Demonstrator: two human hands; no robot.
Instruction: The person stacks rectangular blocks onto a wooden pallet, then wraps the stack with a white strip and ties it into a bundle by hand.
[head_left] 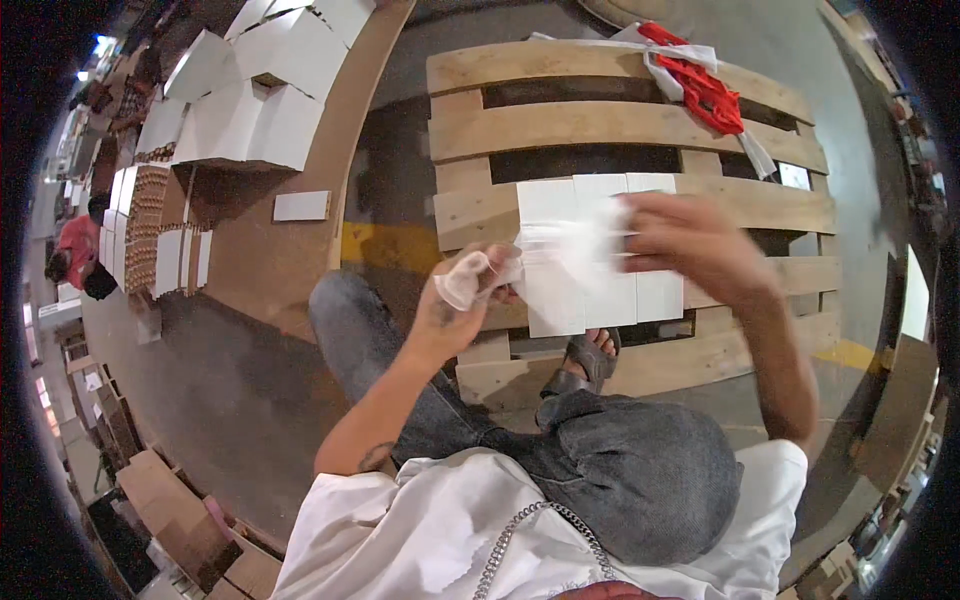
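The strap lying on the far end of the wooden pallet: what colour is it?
Red strap, with white bands beside it; head view.

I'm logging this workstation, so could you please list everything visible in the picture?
Wooden pallet: one, pale wood, on the floor ahead.
Flat white cards: three side by side, on the pallet.
Red and white bundle: one, on the pallet's far edge.
White boxes: several, stacked on the brown bench at left.
White card: one, lying alone on that bench.
Brown cartons: several, lower left floor.
Another person: one, red top, far left.
Sandalled foot: one, resting on the pallet.
Left hand: holds a thin clear piece.
Right hand: blurred, over the cards.
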